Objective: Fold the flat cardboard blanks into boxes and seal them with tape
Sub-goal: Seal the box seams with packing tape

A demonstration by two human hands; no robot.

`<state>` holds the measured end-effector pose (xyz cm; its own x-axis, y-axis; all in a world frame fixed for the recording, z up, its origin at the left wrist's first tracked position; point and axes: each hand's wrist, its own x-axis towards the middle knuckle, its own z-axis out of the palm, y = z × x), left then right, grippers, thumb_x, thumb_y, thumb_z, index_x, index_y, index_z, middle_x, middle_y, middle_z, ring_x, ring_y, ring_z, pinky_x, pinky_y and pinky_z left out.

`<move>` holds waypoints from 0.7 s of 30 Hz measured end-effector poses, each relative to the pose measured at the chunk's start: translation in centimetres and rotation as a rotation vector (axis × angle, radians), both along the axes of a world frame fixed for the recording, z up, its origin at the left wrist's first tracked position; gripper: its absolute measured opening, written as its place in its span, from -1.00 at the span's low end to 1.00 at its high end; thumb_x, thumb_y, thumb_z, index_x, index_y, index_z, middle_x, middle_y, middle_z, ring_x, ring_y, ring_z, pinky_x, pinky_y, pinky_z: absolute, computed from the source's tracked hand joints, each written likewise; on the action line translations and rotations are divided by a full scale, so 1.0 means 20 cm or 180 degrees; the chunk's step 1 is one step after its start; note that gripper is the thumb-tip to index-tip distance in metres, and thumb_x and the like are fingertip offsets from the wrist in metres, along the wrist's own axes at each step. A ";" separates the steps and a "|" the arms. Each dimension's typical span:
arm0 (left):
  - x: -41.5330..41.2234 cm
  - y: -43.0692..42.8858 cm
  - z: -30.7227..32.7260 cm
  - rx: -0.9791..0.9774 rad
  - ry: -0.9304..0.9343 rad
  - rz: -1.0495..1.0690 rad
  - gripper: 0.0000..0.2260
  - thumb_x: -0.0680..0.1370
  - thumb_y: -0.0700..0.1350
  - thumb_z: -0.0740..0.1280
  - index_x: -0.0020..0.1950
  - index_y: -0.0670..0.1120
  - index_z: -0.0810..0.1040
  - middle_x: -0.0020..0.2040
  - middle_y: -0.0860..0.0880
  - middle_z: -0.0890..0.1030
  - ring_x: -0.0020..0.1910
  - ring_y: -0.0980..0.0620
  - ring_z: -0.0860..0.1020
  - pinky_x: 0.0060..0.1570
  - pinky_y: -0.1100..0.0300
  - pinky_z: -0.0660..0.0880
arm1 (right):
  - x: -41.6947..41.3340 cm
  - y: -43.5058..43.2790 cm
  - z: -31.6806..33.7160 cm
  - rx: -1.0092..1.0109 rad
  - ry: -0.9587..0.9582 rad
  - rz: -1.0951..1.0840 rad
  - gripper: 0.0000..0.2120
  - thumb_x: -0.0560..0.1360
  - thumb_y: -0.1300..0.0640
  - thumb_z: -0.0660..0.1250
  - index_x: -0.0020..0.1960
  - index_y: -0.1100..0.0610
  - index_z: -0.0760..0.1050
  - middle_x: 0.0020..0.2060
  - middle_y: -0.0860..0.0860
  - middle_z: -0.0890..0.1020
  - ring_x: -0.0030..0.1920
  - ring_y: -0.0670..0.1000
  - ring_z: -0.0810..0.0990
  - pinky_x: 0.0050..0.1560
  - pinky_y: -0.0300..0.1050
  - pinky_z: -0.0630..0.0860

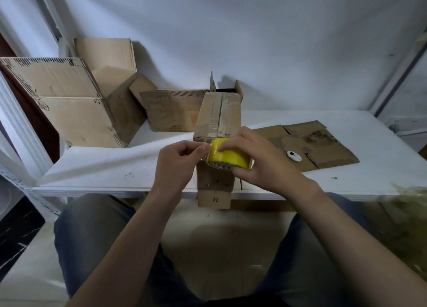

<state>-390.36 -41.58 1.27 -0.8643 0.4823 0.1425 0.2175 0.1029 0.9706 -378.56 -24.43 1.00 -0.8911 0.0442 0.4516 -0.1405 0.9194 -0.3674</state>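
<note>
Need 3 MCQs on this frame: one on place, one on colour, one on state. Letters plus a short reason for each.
1. Where does the small white disc lie?
A. on the floor
B. on the flat cardboard blank
C. on the person's lap

2. What colour is the tape roll?
A. clear
B. brown
C. yellow

3. What is the left hand doing?
A. pinching at the roll's edge
B. lying flat, palm down
C. hanging idle at the side

Key:
1 B: the disc sits on the blank, which lies to the right of the hands.
2 C: the roll's outer band is bright yellow.
3 A: the thumb and fingers meet at the roll's left edge while the right hand grips the roll.
</note>
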 end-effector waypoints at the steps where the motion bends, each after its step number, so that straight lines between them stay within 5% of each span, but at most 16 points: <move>1: -0.01 0.01 0.01 0.0023 -0.0050 0.0015 -0.95 0.55 -0.07 0.46 -0.09 0.01 0.72 -0.24 0.11 0.68 -0.26 0.33 0.56 -0.32 0.44 0.43 | -0.01 0.02 0.00 0.0014 0.0060 0.0028 -0.53 0.45 0.16 0.52 0.30 -0.11 0.51 0.05 -0.13 0.39 0.01 -0.12 0.41 -0.09 -0.35 0.33; 5: -0.03 0.04 0.04 0.0165 -0.0248 0.0151 -0.90 0.56 -0.06 0.46 -0.16 0.06 0.68 -0.38 0.20 0.61 -0.27 0.22 0.53 -0.19 0.23 0.47 | -0.01 0.09 0.06 0.0284 0.0123 0.0038 -0.55 0.47 0.14 0.53 0.30 -0.15 0.57 -0.03 -0.12 0.36 -0.10 -0.14 0.34 -0.14 -0.43 0.26; 9: -0.02 0.06 0.05 0.0243 -0.0365 0.0091 -0.91 0.57 -0.06 0.44 -0.12 -0.01 0.68 -0.30 0.10 0.61 -0.22 0.13 0.49 -0.18 0.19 0.46 | 0.02 0.11 0.11 0.0463 0.0207 0.0089 -0.54 0.45 0.11 0.55 0.32 -0.11 0.59 -0.06 -0.10 0.37 -0.14 -0.18 0.25 -0.11 -0.55 0.24; 13: -0.04 0.05 0.05 0.0307 -0.0420 0.0182 -0.91 0.57 -0.04 0.44 -0.09 -0.02 0.68 -0.31 0.14 0.63 -0.23 0.21 0.53 -0.17 0.18 0.47 | 0.05 0.16 0.09 0.0690 0.0238 0.0111 -0.57 0.46 0.15 0.53 0.31 -0.08 0.60 -0.01 0.00 0.50 -0.07 -0.17 0.30 -0.12 -0.45 0.19; 16: -0.12 0.00 0.04 0.0271 -0.0372 0.0382 -0.91 0.57 0.01 0.43 -0.08 0.02 0.68 -0.30 0.21 0.65 -0.25 0.29 0.56 -0.14 0.18 0.50 | 0.10 0.25 0.08 0.0764 0.0296 -0.0040 -0.56 0.47 0.15 0.52 0.31 -0.10 0.58 0.06 0.08 0.57 -0.04 0.05 0.50 -0.13 -0.19 0.43; 21: -0.17 0.00 0.03 0.0253 -0.0409 0.0452 -0.91 0.58 -0.01 0.43 -0.08 0.02 0.68 -0.29 0.17 0.65 -0.18 0.20 0.56 -0.10 0.14 0.53 | 0.11 0.34 0.03 0.0868 0.0402 -0.0025 -0.51 0.41 0.23 0.58 0.27 -0.09 0.60 0.03 0.15 0.59 -0.08 0.19 0.56 -0.17 0.02 0.52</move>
